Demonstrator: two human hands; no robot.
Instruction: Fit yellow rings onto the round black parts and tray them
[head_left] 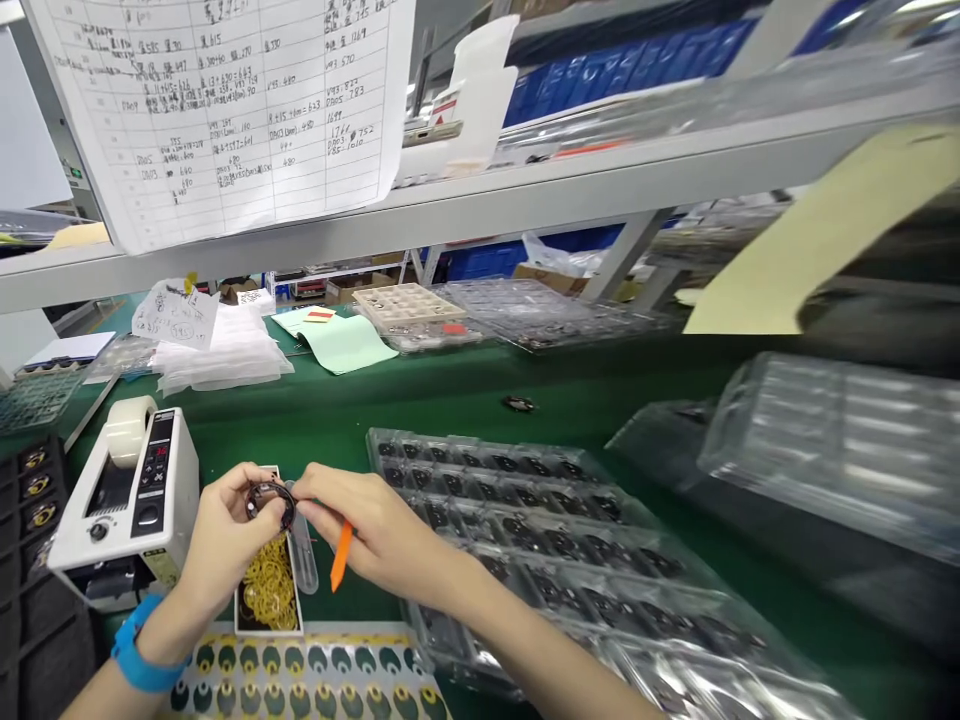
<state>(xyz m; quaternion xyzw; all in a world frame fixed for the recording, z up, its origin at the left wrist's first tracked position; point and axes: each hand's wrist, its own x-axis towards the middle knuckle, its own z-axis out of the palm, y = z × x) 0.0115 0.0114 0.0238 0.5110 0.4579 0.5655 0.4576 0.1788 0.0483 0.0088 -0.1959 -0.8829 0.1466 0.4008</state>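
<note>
My left hand (229, 520), with a blue band on its wrist, grips a small black ring-shaped part (264, 492) between thumb and fingers. At the ring's right edge, the thumb and index finger of my right hand (367, 520) are pinched together; whether something small is between them I cannot tell. An orange pointed stick (343, 556) is tucked in the right hand, its tip downward. Below both hands stands a white box (238, 612) of yellow rings (270, 590). Beside it lies a clear plastic case (303, 560).
A white tape dispenser (184, 470) stands left, near a black tray (45, 600). Clear trays of black parts (525, 525) fill the right. A sheet of die-cut stickers (315, 635) lies in front. One dark part (519, 404) lies behind the trays. A shelf (480, 215) crosses above.
</note>
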